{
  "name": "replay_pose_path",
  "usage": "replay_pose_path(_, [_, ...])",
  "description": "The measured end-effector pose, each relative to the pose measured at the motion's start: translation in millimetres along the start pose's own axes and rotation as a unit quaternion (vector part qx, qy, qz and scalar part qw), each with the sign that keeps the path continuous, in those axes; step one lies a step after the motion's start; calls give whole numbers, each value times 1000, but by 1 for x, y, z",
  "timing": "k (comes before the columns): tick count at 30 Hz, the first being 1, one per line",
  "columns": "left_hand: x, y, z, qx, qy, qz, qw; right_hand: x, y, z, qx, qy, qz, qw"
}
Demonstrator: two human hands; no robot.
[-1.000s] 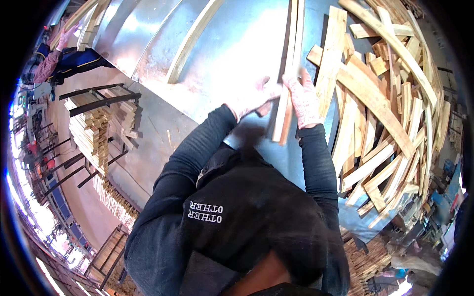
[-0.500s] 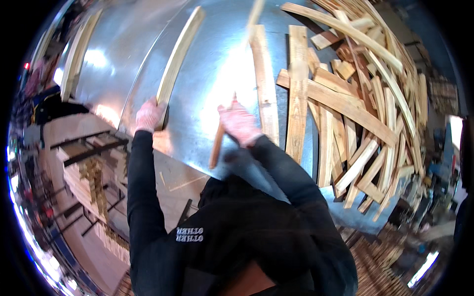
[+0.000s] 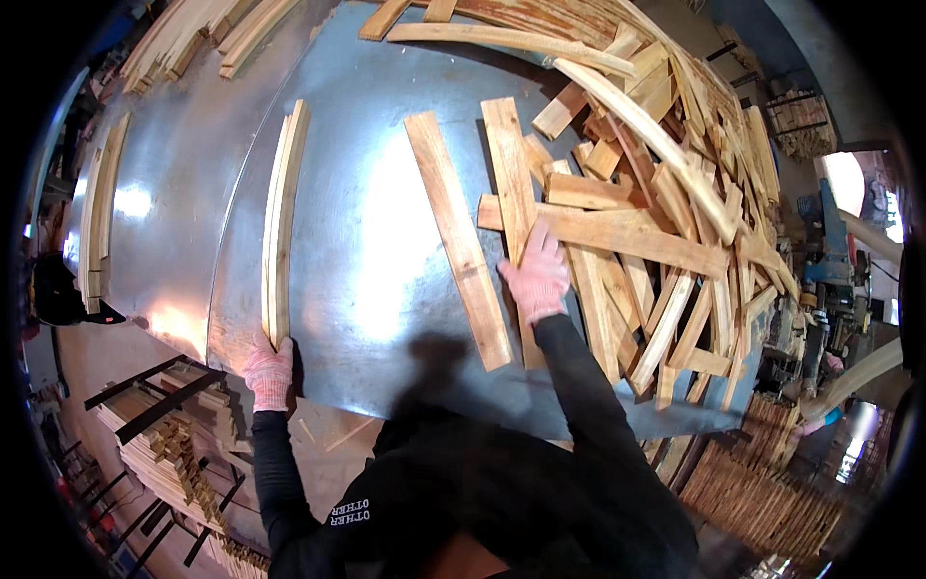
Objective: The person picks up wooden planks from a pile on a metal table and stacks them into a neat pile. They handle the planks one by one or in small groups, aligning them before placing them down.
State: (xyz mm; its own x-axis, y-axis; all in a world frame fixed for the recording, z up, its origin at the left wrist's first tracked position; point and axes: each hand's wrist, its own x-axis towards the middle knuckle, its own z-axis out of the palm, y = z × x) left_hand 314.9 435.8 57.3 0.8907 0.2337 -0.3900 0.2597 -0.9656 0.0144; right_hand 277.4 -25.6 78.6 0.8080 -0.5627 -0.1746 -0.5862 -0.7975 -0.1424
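My left hand (image 3: 269, 373), in a pinkish work glove, is closed around the near end of a pair of pale wooden strips (image 3: 283, 222) lying side by side on the metal table (image 3: 338, 174). My right hand (image 3: 537, 275), gloved alike, lies with fingers outstretched over a wooden board (image 3: 509, 154) and touches the crossing plank (image 3: 617, 234). Nothing is seen gripped in it; its palm is hidden. Left of this hand, another loose board (image 3: 458, 241) rests slanted on the metal.
A jumbled heap of boards (image 3: 675, 193) fills the table's right side. More strips (image 3: 103, 212) lie at the far left, with bundles (image 3: 183, 39) at the back. Stacked wood (image 3: 174, 444) on a dark rack stands at lower left, and more stacked wood (image 3: 762, 473) at lower right.
My right hand has let go of a short brown stick and moved right onto the boards. My left hand has stayed at the strips' near end, where two now lie together. The view has shifted.
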Motion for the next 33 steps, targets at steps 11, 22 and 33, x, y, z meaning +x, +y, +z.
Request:
replay_pose_path(11, [-104, 250, 26, -752, -449, 118, 467, 31, -30, -86, 281, -176, -194, 923])
replay_pose_path(22, [-76, 248, 14, -184, -232, 296, 908, 422, 45, -172, -235, 155, -207, 937])
replay_pose_path(33, [-65, 314, -23, -392, -85, 259, 879, 195, 40, -193, 99, -271, -289, 913])
